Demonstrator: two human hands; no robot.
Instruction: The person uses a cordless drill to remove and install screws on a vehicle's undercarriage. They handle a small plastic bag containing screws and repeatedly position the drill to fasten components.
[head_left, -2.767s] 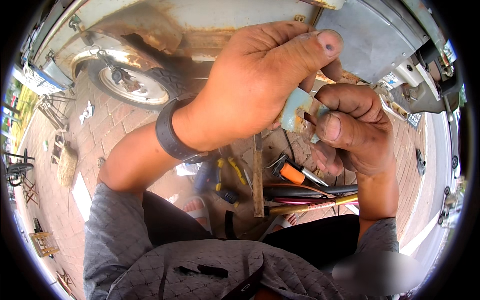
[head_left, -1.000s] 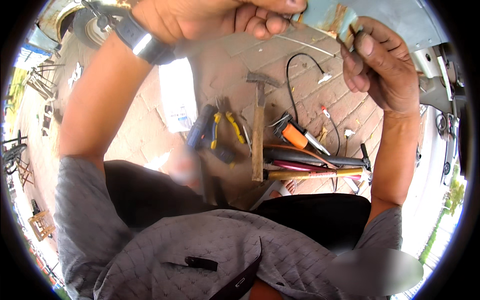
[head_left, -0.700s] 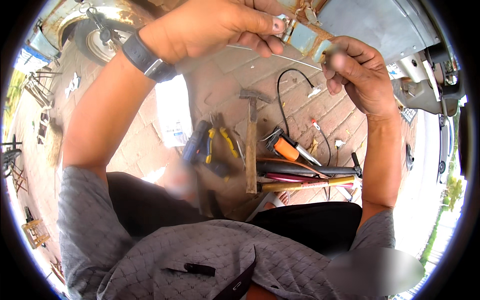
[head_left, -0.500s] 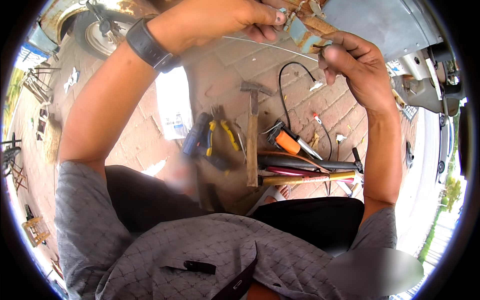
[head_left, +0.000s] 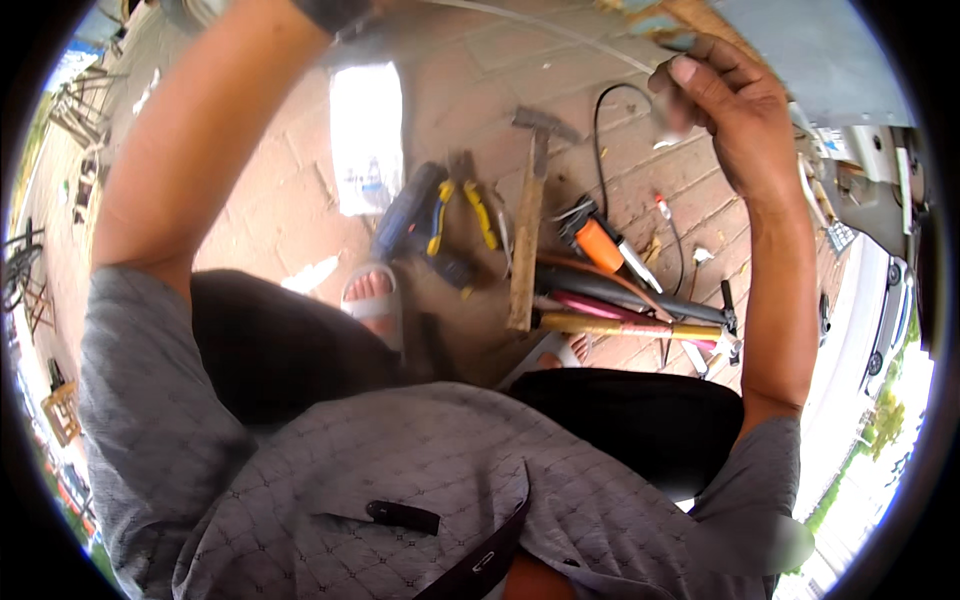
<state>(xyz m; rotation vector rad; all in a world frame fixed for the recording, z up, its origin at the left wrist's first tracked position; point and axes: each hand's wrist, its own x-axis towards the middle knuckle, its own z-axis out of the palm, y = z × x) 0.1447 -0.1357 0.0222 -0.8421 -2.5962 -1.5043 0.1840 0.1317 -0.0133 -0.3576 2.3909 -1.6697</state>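
My right hand (head_left: 725, 105) is raised at the upper right, its fingers curled and pinched together. The end of a thin pale wire (head_left: 590, 41) runs into those fingers. Just above them is a rusty, light-blue metal edge (head_left: 715, 22), beside a grey-blue panel (head_left: 820, 60). My left forearm (head_left: 200, 130) reaches up past the top edge; only the wrist with a dark watch (head_left: 335, 12) shows, and the hand itself is out of the picture. The wire's other end is cut off at the top too.
On the brick paving lie a hammer (head_left: 530, 220), yellow-and-blue pliers (head_left: 440, 215), a blue-handled tool (head_left: 395, 235) and a white packet (head_left: 367, 130). An orange-and-black pump (head_left: 598, 245) with a black hose (head_left: 598, 140) lies right of the hammer. My sandalled feet are below.
The view has tilted down, so the ground tools sit higher in it. My left hand has passed out of sight beyond the top edge. My right hand still pinches the wire near the metal edge.
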